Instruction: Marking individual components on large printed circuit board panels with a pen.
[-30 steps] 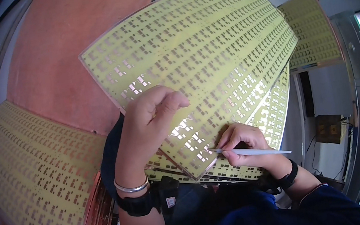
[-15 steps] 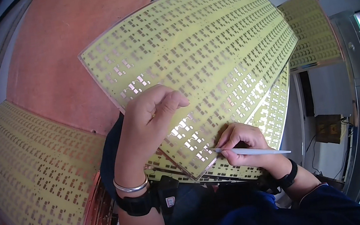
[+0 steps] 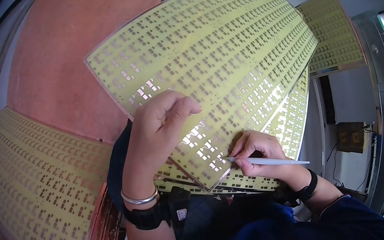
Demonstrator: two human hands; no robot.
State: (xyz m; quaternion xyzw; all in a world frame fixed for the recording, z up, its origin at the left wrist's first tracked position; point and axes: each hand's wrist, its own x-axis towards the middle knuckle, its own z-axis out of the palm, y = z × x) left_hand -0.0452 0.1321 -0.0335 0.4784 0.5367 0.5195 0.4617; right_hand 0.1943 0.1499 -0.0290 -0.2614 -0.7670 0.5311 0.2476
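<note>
Almost nothing has moved since the earlier frames; at most, the free end of a slim white pen-like tool [image 3: 280,160] has shifted by a trace. Thumb and fingertips of the person's right hand [image 3: 265,144] pinch this tool close to its tip, which is at the near corner of a large yellow-green printed circuit panel [image 3: 211,50]; whether the tip touches the surface cannot be told. That top panel lies aslant in front of the person, patterned with rows of small metallic shapes, some near its close end gleaming silver. Over its left edge is the left hand [image 3: 155,121], fingers curled inward and thumb bent toward them; whether they press together, grip anything or touch the panel cannot be told. Nearer the person than the top panel, a silver bangle [image 3: 140,200] and a black wrist strap [image 3: 145,218] circle the left wrist. Beneath the top panel, further patterned panels [image 3: 297,117] stick out along its right and near sides. Left of it is a stack of similar panels [image 3: 52,194] with coppery edges, and beyond its upper left edge a broad copper-coloured sheet [image 3: 70,59]. Past its right end is another patterned panel [image 3: 333,35].
</note>
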